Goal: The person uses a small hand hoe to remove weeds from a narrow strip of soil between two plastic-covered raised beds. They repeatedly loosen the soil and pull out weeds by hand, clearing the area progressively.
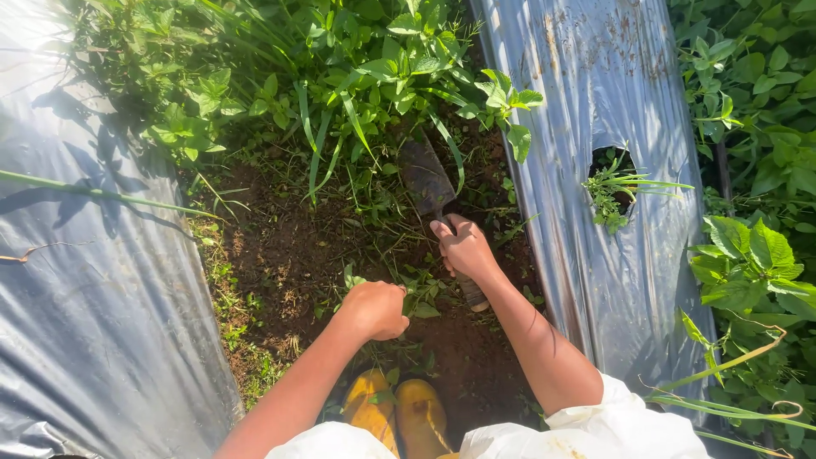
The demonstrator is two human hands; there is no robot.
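My right hand (463, 248) grips the wooden handle of a hand hoe, whose dark flat blade (425, 176) points up into the weeds ahead of me. My left hand (375, 309) is closed around a clump of small green weeds (418, 293) low over the bare brown soil (289, 255), just left of the hoe's handle end (475, 297). Both forearms reach forward from white sleeves. My two yellow boots (395, 416) stand on the soil below my hands.
Silver plastic mulch covers a raised bed at left (85, 297) and another at right (612, 127); the right sheet has a hole with a small plant (614, 189). Thick leafy weeds (357, 59) fill the furrow ahead and the far right edge (756, 170).
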